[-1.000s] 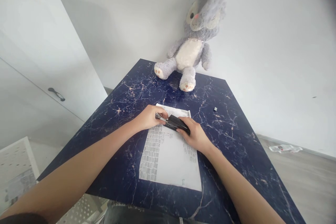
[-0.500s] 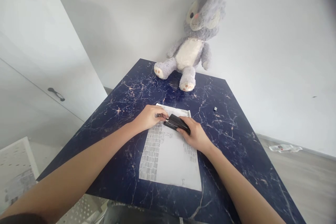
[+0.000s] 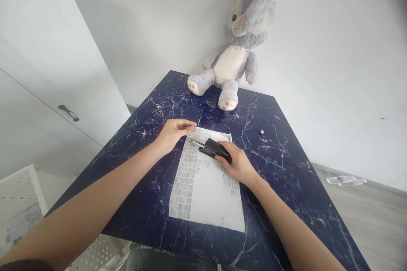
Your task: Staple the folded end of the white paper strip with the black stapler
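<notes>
A black stapler (image 3: 213,149) lies on a printed sheet of paper (image 3: 205,186) in the middle of the dark blue marbled table (image 3: 280,165). Its metal staple tray sticks out toward the upper left. My right hand (image 3: 237,163) grips the stapler's rear end and holds it down on the paper. My left hand (image 3: 174,131) hovers just left of the stapler's tip, above the sheet's far left corner, with fingertips pinched together. Whatever is between those fingertips is too small to name.
A grey and white plush rabbit (image 3: 237,42) sits at the table's far edge against the wall. A small dark bit (image 3: 261,132) lies on the table to the right. A white cabinet door with a dark handle (image 3: 68,113) stands left. Litter (image 3: 345,180) lies on the floor.
My left hand has pulled away from the stapler's front, up and to the left, leaving the metal tray exposed. The right hand and stapler stayed put.
</notes>
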A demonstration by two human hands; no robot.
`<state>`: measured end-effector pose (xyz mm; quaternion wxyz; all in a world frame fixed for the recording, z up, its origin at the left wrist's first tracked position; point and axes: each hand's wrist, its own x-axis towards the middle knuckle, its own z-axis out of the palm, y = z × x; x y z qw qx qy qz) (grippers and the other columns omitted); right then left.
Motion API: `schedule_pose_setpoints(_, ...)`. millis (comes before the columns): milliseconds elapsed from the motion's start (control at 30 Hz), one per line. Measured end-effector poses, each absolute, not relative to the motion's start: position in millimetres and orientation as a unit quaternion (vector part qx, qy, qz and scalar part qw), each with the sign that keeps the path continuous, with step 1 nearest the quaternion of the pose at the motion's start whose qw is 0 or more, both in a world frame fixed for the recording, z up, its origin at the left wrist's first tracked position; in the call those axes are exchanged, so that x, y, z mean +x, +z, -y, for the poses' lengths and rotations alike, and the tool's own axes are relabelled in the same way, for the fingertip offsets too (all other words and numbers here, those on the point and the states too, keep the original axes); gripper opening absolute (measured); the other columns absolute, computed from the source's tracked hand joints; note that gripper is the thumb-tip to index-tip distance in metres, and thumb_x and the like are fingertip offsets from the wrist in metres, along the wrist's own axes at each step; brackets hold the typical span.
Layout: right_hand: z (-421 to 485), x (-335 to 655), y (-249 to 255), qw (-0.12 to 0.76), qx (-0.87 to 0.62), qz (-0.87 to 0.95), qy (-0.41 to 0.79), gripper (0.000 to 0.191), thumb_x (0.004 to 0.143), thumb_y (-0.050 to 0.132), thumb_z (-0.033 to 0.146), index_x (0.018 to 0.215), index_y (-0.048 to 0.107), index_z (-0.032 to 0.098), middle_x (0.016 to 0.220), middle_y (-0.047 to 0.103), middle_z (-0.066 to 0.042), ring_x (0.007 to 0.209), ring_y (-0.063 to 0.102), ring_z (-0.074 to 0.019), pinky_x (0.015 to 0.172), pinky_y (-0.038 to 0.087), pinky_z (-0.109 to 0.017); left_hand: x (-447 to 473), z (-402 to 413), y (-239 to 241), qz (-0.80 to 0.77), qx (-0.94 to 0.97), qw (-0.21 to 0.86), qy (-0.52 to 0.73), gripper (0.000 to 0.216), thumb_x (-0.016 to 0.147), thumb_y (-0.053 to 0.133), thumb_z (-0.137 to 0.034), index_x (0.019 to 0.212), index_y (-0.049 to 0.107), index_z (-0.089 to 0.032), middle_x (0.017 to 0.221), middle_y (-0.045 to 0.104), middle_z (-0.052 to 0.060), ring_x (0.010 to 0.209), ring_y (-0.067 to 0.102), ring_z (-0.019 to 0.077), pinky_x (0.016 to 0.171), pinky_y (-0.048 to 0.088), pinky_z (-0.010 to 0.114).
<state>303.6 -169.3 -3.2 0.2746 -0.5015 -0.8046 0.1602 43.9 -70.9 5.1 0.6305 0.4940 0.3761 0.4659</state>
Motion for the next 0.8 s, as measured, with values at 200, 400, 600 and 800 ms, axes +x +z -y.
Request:
schedule_pose_setpoints(200,169.4,304.0,-3.6,0.279,-0.499,0.805,0.157,0.037,0.096,0.059,0.027,0.132,0.053,0.022,0.118,0.066,-0.011,0.105,0.065,-0.0277,0.092,0.054,-0.042,46.3,72.0,6.8,-0.391,0.396,0.662,0.502,0.021,0.069,0.089,-0.023,0.086,0.080,-0.015,0.093,0.078,0.008,0.093,0.072,0.0192,0.103,0.051,0.040)
schedule_pose_setpoints(400,169.4,303.9,-3.0,0.275,-0.502,0.805,0.157,0.037,0.096,0.058,0.029,0.132,0.052,0.023,0.118,0.066,-0.011,0.103,0.065,-0.0282,0.090,0.055,-0.044,38.8,65.5,5.7,-0.422,0.387,0.665,0.479,0.031,0.063,0.091,-0.017,0.092,0.081,-0.013,0.106,0.078,0.013,0.108,0.070,0.0254,0.109,0.047,0.043)
schedule_pose_setpoints(600,170.0,303.4,-2.1,0.275,-0.503,0.804,0.159,0.037,0.096,0.058,0.028,0.132,0.052,0.023,0.118,0.066,-0.011,0.103,0.065,-0.0277,0.090,0.055,-0.043,38.9,68.9,-2.3,-0.409,0.528,0.568,0.481,0.038,0.069,0.088,-0.029,0.104,0.080,-0.017,0.109,0.077,0.012,0.104,0.071,0.0277,0.101,0.053,0.048)
schedule_pose_setpoints(800,169.9,303.0,-1.3,0.274,-0.501,0.804,0.165,0.036,0.097,0.058,0.029,0.132,0.052,0.022,0.118,0.066,-0.011,0.104,0.064,-0.0280,0.091,0.054,-0.043,44.4,74.3,6.5,-0.378,0.725,0.405,0.408,0.018,0.080,0.073,-0.022,0.097,0.079,-0.019,0.112,0.075,0.010,0.099,0.071,0.0238,0.092,0.058,0.040)
